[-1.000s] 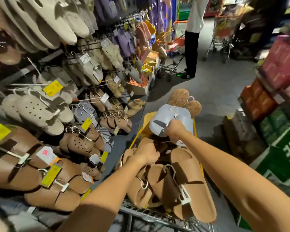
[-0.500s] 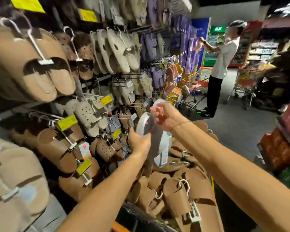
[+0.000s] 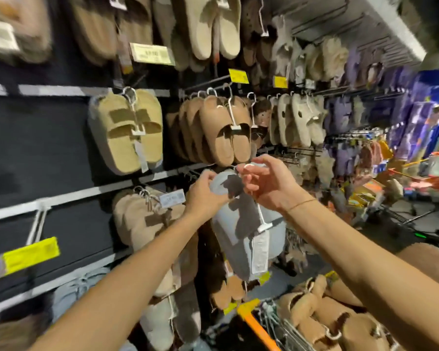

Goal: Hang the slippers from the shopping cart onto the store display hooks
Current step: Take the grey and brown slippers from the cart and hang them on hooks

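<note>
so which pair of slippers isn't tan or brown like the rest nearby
The pale grey pair held up by both hands; the pairs hanging around it are tan, beige or brown.

Left hand (image 3: 205,192) grips top edge of pale grey slippers (image 3: 246,239). Right hand (image 3: 266,184) pinches their white hanger hook (image 3: 241,168) beside a wall of hung slippers (image 3: 221,127). Paper tag (image 3: 259,254) dangles. Shopping cart (image 3: 271,315), lower right, holds brown slippers (image 3: 325,315).

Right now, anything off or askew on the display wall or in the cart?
Nothing damaged or spilled. The one colour mismatch is the grey slipper pair, held by the left hand and right hand in front of brown pairs; it is not on a hook yet. The brown slippers in the cart lie heaped.
</note>
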The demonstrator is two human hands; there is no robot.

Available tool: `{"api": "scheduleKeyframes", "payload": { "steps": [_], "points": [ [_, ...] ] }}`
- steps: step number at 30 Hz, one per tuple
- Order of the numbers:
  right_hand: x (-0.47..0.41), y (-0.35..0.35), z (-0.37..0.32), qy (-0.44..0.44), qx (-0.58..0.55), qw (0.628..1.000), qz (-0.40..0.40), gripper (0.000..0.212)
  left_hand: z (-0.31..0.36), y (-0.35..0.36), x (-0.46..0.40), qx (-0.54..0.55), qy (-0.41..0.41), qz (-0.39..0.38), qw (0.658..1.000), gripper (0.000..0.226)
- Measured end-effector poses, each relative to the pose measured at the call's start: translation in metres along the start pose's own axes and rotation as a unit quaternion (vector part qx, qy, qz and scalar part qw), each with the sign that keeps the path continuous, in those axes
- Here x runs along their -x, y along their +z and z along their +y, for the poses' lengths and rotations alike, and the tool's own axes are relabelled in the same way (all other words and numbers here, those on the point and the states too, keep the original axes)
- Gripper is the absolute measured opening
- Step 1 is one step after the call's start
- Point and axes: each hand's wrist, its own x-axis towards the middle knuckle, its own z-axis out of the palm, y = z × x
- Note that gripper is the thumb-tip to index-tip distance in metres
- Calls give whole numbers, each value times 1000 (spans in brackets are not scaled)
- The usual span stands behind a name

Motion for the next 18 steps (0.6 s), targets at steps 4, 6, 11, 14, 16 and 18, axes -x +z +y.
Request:
{"api": "scheduleKeyframes", "payload": {
  "steps": [4, 6, 11, 14, 16, 18],
  "points": [
    [-2, 50, 26, 12, 0, 1000, -27, 31, -3, -56, 0, -45, 48, -14, 998, 45],
    [-5, 67, 31, 20, -8, 999, -48, 33, -5, -76, -2, -78, 60, -8, 995, 44],
    [-16, 104, 35, 47, 25, 990, -129, 24, -10, -114, -12, -151, 23, 29, 988, 53],
    [-34, 116, 40, 56, 12, 988, -144, 29, -11, -129, -21, -200, 16, 66, 977, 55],
    [-48, 121, 40, 56, -10, 987, -150, 39, -11, -139, -27, -206, 16, 80, 975, 54],
    [-62, 125, 39, 56, -38, 986, -154, 44, -9, -150, -35, -199, 8, 61, 978, 59]
  ]
}}
